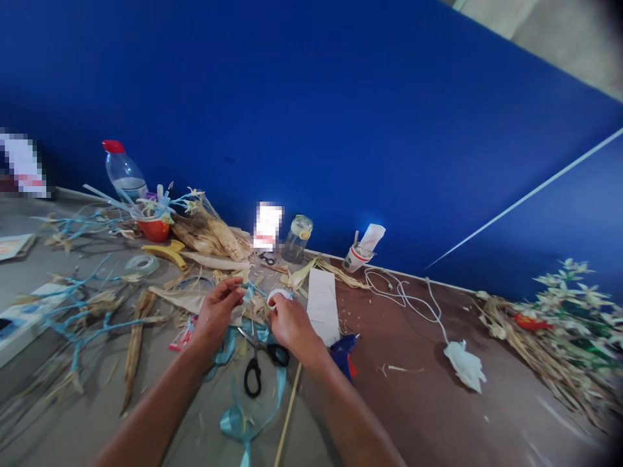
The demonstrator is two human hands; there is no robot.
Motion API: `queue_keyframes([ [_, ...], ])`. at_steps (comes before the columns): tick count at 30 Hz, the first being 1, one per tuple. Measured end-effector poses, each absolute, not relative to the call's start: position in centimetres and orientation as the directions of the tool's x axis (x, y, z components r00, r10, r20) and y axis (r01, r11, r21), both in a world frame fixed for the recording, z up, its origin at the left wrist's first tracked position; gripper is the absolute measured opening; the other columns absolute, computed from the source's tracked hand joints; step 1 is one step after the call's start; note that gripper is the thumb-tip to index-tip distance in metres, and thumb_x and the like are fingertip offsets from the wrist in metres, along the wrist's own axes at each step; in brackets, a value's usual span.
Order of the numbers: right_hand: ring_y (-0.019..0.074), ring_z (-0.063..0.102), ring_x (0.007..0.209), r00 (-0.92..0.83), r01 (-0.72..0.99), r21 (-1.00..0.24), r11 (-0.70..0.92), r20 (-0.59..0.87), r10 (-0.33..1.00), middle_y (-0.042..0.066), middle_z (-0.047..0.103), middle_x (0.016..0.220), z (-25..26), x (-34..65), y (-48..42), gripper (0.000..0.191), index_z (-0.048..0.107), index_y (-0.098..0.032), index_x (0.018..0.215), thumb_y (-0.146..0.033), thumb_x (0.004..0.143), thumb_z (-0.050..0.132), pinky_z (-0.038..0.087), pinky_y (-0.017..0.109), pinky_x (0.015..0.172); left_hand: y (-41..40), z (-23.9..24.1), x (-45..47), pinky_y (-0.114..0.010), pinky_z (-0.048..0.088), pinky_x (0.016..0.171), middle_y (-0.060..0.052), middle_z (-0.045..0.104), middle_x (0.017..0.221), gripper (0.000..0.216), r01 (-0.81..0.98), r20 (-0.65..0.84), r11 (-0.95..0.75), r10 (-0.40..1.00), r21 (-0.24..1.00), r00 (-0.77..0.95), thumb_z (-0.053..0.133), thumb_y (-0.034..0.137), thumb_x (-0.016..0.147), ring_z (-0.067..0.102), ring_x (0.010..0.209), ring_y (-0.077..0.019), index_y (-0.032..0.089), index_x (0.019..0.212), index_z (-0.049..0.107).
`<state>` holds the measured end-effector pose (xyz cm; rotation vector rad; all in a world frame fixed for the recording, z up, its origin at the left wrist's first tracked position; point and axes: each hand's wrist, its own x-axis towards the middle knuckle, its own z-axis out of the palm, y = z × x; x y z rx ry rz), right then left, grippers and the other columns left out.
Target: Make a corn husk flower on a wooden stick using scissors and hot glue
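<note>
Ribbon (235,423) in shiny light blue lies at six o'clock in the head view, counting from the gap between the two hands I watch from here. At that centre, the left hand (220,311) has its thumb and fingertips drawn together on a light blue strip (250,292), while the right hand (289,319) curls its fingers closed round a white roll (278,293), just beside the strip. Nearer six o'clock, I see black-handled scissors (254,376) lying just below the hands, and a thin stick (289,415) slants toward half past five. A white paper (322,298) lies at three, with a blue glue gun (342,353) near its lower end at four. A glass jar (295,243) stands between one and two; a cup (357,257) stands at half past two. At ten I make out a red bowl (154,230) in front of a red-capped bottle (124,174), with dry husks (211,237) to its right. Blue-stemmed branches (78,340) spread at nine. Far out at three sit white flowers (567,292).
</note>
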<state>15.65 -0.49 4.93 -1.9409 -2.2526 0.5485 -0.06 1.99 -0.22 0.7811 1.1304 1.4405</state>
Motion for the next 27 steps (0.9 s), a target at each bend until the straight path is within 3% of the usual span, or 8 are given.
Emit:
queue_keyframes([
  [15,0.018,0.066,0.087,-0.187,0.898,-0.427,0.104,-0.156,0.97,0.008,0.072,0.093,4.2,16.4,0.5,0.024,0.067,-0.019,0.095,-0.02,0.087,0.045,0.04,0.025,0.07,2.5,0.1,-1.1,-0.025,0.043,0.064,0.004,0.059,0.068,0.041,-0.278,-0.095,0.022,0.963,0.96,-0.252,0.074,0.035,0.061,0.052,0.06,-0.0096,0.016,0.096,0.064],
  [23,0.0202,0.065,0.085,-0.176,0.925,-0.361,0.115,-0.141,0.974,0.011,0.071,0.091,3.1,15.8,0.1,0.028,0.068,-0.016,0.089,-0.033,0.088,0.046,0.041,0.026,0.07,2.4,-0.9,-0.3,-0.027,0.041,0.059,0.001,0.06,0.067,0.029,0.1,0.038,-0.026,0.992,0.995,-0.117,0.062,0.034,0.069,0.052,0.059,-0.0134,0.016,0.092,0.067],
  [27,0.0211,0.065,0.088,-0.175,0.943,-0.309,0.122,-0.152,0.973,0.012,0.068,0.098,2.8,15.2,-0.4,0.026,0.066,-0.016,0.095,-0.035,0.087,0.05,0.043,0.027,0.071,2.3,-1.5,-0.1,-0.032,0.046,0.073,-0.005,0.068,0.087,0.025,0.327,0.198,-0.178,0.98,0.928,-0.031,0.053,0.029,0.075,0.06,0.077,-0.019,0.018,0.092,0.069],
])
